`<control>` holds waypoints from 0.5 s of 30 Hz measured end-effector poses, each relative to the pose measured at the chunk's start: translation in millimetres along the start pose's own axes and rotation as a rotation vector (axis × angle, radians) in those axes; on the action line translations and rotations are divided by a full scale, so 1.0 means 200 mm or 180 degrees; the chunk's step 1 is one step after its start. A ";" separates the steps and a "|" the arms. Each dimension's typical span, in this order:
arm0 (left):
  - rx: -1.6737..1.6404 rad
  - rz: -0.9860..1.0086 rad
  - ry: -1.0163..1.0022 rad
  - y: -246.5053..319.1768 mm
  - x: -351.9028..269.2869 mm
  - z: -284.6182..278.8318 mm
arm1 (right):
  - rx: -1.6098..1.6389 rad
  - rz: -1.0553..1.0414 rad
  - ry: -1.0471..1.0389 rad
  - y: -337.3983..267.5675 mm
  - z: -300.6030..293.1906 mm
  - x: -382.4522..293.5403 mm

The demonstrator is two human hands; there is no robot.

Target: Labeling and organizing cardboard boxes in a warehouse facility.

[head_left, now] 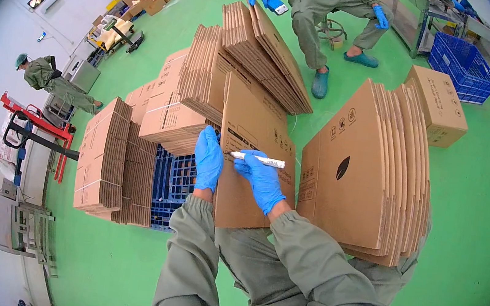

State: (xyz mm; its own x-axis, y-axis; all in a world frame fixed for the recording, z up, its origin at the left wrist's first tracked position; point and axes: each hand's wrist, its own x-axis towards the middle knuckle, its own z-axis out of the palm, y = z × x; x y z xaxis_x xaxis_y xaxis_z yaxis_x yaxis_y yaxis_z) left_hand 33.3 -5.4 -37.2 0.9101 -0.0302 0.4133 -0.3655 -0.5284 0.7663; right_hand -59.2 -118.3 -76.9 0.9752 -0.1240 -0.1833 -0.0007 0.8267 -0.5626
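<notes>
My right hand (263,184), in a blue glove, grips a white marker pen (271,161). The pen's dark tip is at a printed column of small circles on a flattened cardboard carton (245,204). That carton stands tilted in front of my legs. My left hand (208,160), also gloved, holds its left edge, with the fingertips partly hidden behind it. To the right, a stack of flattened cartons (324,182) with a printed leaf leans near my leg. Another stack of flattened cartons (209,71) lies just beyond the held one.
Strapped carton bundles (100,157) and a blue plastic pallet (173,190) are on the left. A seated co-worker (323,19) holds a blue device (276,5) beside more leaning cartons (280,64). A closed box (439,104) and a blue crate (460,65) stand at the far right.
</notes>
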 end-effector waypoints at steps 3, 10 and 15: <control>0.0104 -0.0013 -0.0077 0.03 -0.01 -0.01 | 0.0260 0.0141 0.0353 0.03 -0.07 0.01; 0.0208 0.0195 -0.0081 0.00 0.01 -0.01 | 0.0469 0.0376 0.0488 0.12 -0.20 0.01; 0.0246 0.0211 -0.0078 0.02 0.00 -0.02 | 0.0443 0.0330 0.0716 0.13 -0.17 0.00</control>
State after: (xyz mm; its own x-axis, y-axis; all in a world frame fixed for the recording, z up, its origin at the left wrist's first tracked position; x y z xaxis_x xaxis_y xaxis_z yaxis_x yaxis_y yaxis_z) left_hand 30.6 -5.1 -32.2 0.8893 -0.0874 0.4489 -0.4098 -0.5883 0.6972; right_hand -66.6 -116.3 -119.2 0.8980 -0.1407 -0.4170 -0.0523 0.9068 -0.4184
